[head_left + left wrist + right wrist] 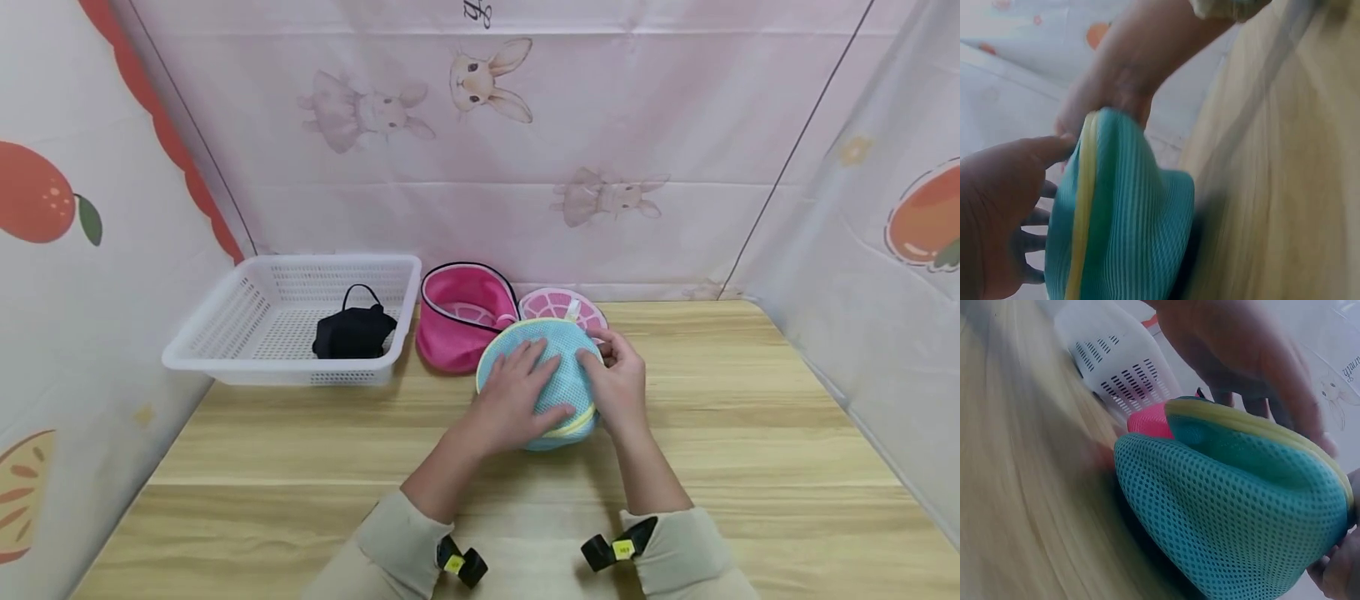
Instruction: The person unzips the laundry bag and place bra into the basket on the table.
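A round light-blue mesh laundry bag (570,382) with yellow trim stands at mid-table. My left hand (513,404) lies on its top with the fingers spread. At the bag's right edge, my right hand (618,385) pinches the rim between thumb and fingers; the fingertips are partly hidden. The right wrist view shows the mesh side (1229,506) sagging below the yellow trim (1241,420), with a gap between top and side. In the left wrist view the yellow trim (1085,200) runs along the bag, the left thumb (1054,149) close to it.
Behind the blue bag stands an open pink bag (450,343) with black edging, and beside it a pale pink round lid (551,302). A white plastic basket (270,364) at the back left holds a black item (351,335) with a strap. Printed cloth (480,217) hangs behind the table.
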`<control>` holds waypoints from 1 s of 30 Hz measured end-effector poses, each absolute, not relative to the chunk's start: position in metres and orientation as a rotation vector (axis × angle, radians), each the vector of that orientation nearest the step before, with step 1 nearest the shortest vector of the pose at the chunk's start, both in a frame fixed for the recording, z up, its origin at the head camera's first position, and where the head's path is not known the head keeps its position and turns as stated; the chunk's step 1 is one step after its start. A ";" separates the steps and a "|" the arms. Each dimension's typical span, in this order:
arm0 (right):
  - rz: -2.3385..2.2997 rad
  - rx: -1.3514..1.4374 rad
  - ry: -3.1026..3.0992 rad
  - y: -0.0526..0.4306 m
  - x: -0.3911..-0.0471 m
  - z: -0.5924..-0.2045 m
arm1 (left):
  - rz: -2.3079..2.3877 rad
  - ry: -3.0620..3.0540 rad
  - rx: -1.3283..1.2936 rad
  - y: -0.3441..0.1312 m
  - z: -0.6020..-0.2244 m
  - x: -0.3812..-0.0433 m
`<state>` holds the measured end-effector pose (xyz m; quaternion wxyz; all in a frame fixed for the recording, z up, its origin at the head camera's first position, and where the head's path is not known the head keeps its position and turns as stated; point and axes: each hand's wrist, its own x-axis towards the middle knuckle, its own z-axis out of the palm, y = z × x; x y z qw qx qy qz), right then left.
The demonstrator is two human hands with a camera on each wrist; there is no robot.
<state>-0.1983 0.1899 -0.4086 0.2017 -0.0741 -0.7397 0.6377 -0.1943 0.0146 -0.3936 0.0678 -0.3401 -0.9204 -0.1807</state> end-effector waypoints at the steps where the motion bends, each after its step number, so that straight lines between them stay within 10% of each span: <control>1: 1.789 -0.218 -2.062 0.189 -0.198 -0.408 | -0.514 -2.769 -1.026 0.015 -0.393 -0.191; 30: 1.731 -0.044 -2.248 0.207 -0.195 -0.400 | -0.653 -2.658 -1.154 -0.013 -0.368 -0.175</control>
